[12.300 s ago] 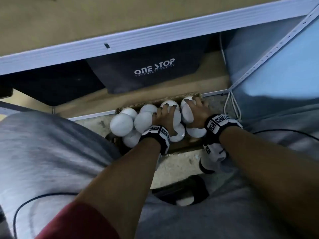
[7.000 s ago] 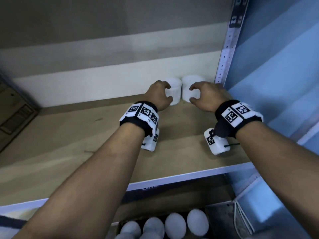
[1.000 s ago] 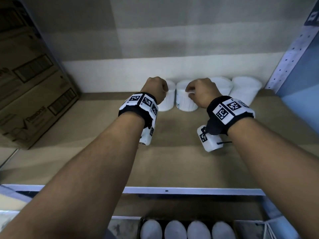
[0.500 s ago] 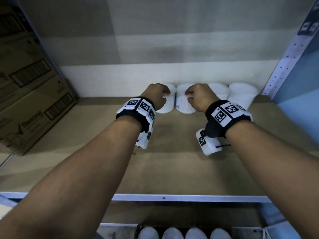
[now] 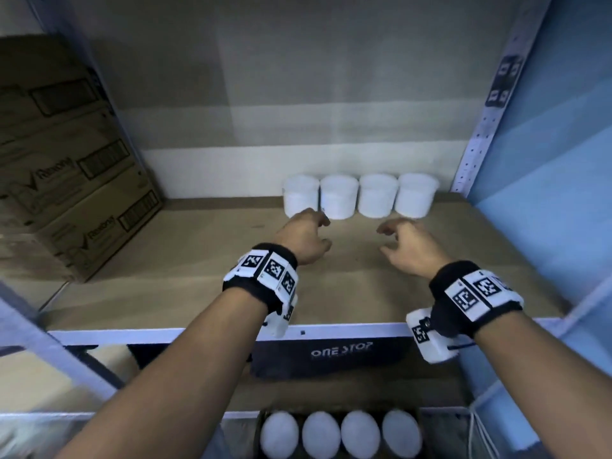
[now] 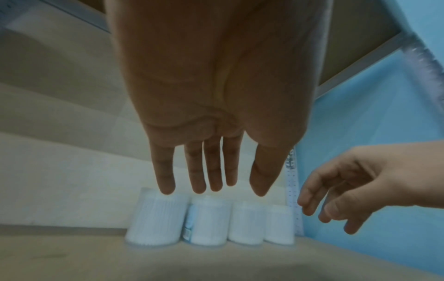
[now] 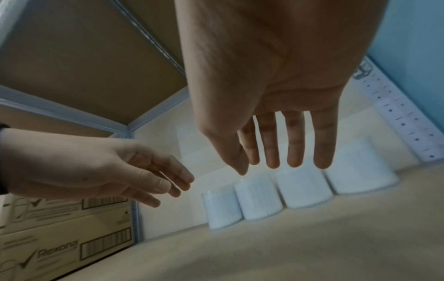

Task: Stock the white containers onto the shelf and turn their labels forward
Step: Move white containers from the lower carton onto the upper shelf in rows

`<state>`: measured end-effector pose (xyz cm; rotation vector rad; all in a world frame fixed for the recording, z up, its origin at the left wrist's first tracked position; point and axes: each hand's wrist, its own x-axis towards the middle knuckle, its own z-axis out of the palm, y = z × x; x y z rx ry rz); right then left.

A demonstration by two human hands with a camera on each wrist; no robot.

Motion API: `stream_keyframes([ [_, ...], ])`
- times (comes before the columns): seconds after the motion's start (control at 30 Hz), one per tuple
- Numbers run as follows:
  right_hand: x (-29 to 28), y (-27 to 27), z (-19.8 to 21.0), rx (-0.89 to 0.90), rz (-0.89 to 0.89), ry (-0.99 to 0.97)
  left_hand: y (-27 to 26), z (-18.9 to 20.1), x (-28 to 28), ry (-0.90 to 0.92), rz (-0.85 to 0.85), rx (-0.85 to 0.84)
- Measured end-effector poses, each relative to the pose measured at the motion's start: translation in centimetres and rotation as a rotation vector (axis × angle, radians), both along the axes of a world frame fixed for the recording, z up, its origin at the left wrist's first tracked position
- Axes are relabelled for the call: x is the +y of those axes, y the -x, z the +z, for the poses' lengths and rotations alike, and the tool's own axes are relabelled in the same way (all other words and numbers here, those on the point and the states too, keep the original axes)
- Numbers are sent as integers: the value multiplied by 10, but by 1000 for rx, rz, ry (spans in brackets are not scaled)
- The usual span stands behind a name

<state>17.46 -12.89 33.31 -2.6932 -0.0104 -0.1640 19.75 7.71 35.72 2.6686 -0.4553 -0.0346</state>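
Observation:
Several white containers (image 5: 359, 196) stand upright in a tight row at the back right of the wooden shelf (image 5: 331, 293), against the rear wall. The same row of containers (image 6: 209, 220) shows in the left wrist view, and those containers (image 7: 298, 188) appear in the right wrist view too. My left hand (image 5: 309, 236) hovers just in front of the row's left end, fingers relaxed and empty. My right hand (image 5: 402, 245) hangs a little nearer to me, fingers loosely spread, holding nothing. Below the shelf, more white containers (image 5: 341, 433) sit in an open box.
Stacked cardboard cartons (image 5: 66, 167) fill the shelf's left side. A perforated metal upright (image 5: 483, 117) and a blue wall (image 5: 556, 160) bound the right. A dark bag (image 5: 331, 357) lies on the lower level. The shelf's white front edge (image 5: 185, 334) runs below my wrists.
Both hands have let go of the two left containers and drawn back toward me, fingers uncurled. The head view has pulled back and tilted up.

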Motion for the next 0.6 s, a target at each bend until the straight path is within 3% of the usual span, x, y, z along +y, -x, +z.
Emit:
stream_keyframes([
  [0.3, -19, 109, -28, 33, -27, 19, 100, -28, -28, 77, -130, 55],
  [0.43, -25, 149, -60, 51, -38, 1, 130, -65, -38, 73, -174, 106],
  [0.6, -42, 184, -119, 246, -97, -6, 152, -128, -53, 29, -194, 250],
])
